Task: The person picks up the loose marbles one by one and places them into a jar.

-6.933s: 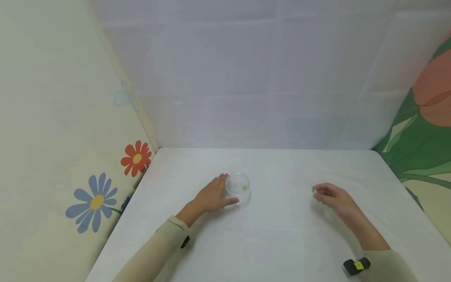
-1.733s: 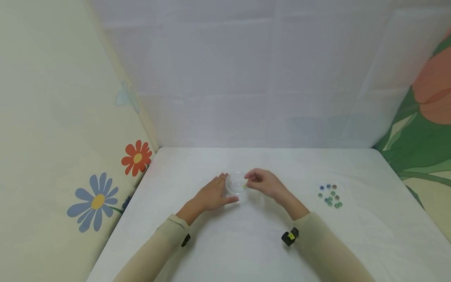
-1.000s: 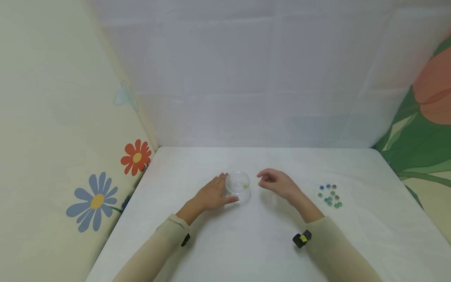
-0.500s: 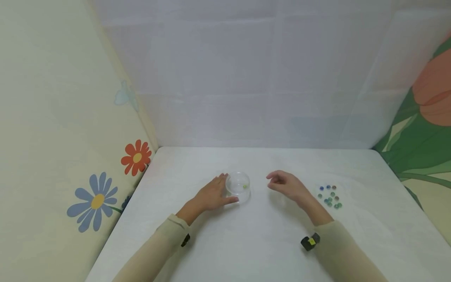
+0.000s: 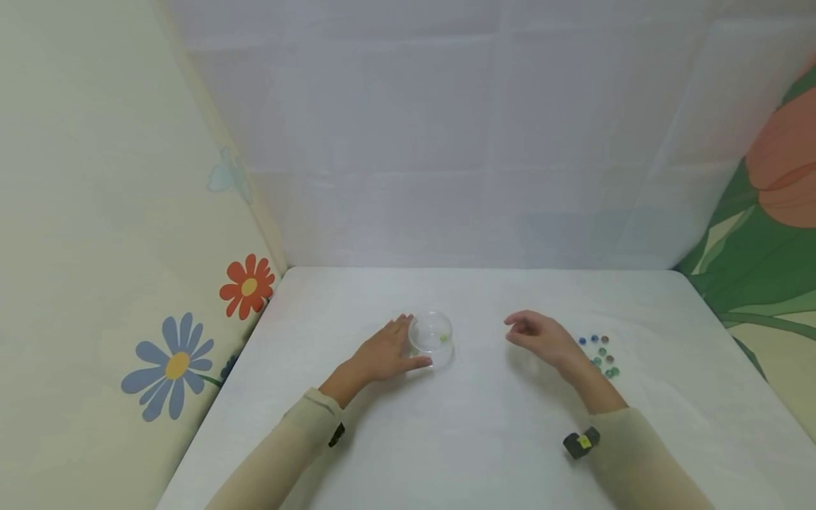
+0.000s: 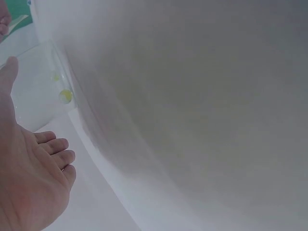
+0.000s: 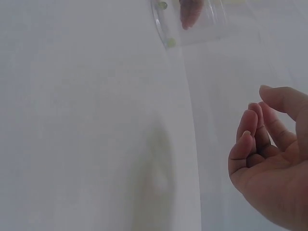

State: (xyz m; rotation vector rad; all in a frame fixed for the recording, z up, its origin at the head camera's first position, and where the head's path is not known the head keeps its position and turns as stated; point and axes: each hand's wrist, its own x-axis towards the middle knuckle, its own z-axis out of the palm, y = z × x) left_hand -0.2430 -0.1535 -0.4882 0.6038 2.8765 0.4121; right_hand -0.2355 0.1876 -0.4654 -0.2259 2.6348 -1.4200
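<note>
A small clear round dish (image 5: pixel 431 333) stands mid-table with a green bead (image 5: pixel 443 338) inside. My left hand (image 5: pixel 408 343) lies flat beside it, with straight fingers and thumb touching its left wall. In the left wrist view the left hand (image 6: pixel 33 120) opens toward the dish (image 6: pixel 33 91), where a yellow-green bead (image 6: pixel 65 96) shows. My right hand (image 5: pixel 515 330) hovers empty between the dish and a pile of several coloured beads (image 5: pixel 599 353). Its fingers are loosely curled. In the right wrist view the right hand (image 7: pixel 260 113) holds nothing, and the dish (image 7: pixel 192 24) sits far off.
The white table (image 5: pixel 484 439) is walled by a pale backdrop behind, a flowered panel (image 5: pixel 178 354) on the left and a tulip panel (image 5: pixel 765 234) on the right. Black wrist bands sit on both sleeves.
My right hand was over the dish and has drawn away to the right, toward the bead pile, with nothing in it. The left hand and the dish have stayed put.
</note>
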